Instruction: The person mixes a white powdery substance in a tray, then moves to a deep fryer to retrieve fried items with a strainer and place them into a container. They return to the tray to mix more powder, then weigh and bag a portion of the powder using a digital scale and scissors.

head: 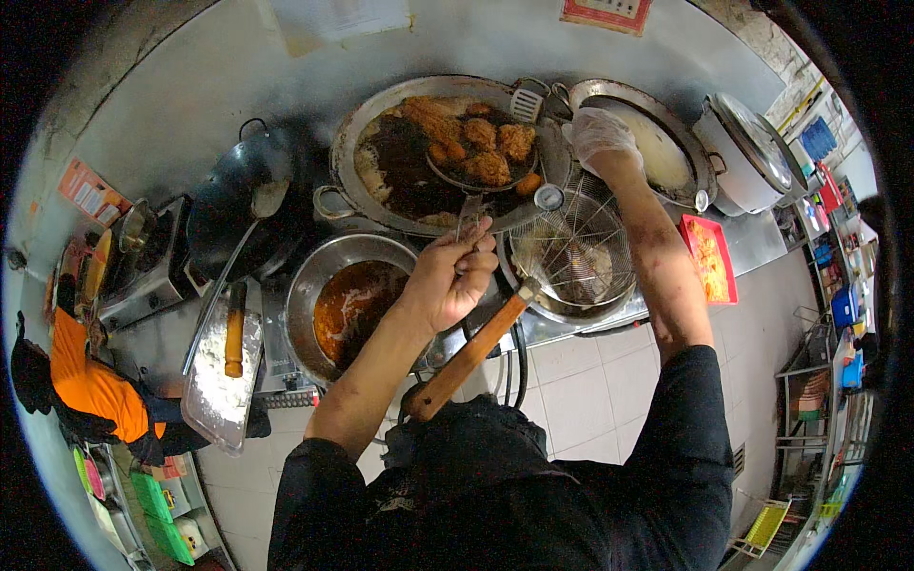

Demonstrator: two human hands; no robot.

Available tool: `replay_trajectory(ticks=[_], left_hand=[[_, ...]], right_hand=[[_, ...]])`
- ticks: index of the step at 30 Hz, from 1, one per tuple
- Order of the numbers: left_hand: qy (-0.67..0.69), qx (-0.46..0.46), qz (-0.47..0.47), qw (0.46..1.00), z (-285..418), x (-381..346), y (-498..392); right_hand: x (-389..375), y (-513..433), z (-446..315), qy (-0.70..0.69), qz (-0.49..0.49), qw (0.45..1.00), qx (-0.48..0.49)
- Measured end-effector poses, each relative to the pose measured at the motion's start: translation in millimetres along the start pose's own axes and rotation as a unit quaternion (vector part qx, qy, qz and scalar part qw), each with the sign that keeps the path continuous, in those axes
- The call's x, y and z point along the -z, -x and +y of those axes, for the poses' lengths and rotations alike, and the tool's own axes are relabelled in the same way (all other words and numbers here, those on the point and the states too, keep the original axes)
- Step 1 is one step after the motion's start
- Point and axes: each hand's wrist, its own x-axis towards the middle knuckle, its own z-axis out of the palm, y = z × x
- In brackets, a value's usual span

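My bare left hand [460, 275] grips the metal handle of a round strainer [471, 189] that sits in a large wok [345, 160] of dark oil. Browned, breaded fried pieces [488, 168] and smaller, smooth brown ones lie in and around the strainer. My right hand [605, 139], in a clear plastic glove, is above the gap between this wok and a second pan [660, 143] of pale, cloudy liquid. A slotted turner [526, 105] rests near the wok's right rim, close to that hand. Whether the gloved fingers hold something is hidden.
A wooden-handled wire skimmer [571, 246] lies across a pot, its handle pointing at me. Left of it stands a bowl [303, 321] of reddish-brown liquid. Farther left are a dark wok [232, 207] and a tray of white powder [218, 371]. A person in orange [96, 378] is at far left.
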Motion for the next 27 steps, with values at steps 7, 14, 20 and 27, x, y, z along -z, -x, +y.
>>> replay_trajectory(ticks=[7, 14, 20, 27], left_hand=[[-0.010, -0.021, 0.022, 0.999, 3, 9, -1], [-0.053, -0.047, 0.026, 0.997, 1, 11, 4], [-0.127, -0.074, 0.109, 0.983, 2, 10, 9], [-0.113, -0.068, 0.097, 0.987, 7, 14, 0]], right_hand=[[50, 9, 14, 0.146, 0.101, 0.981, 0.072], [176, 11, -12, 0.207, 0.018, 0.962, 0.177], [221, -5, -96, 0.289, -0.127, 0.915, 0.250], [197, -19, -101, 0.209, -0.176, 0.880, 0.389]])
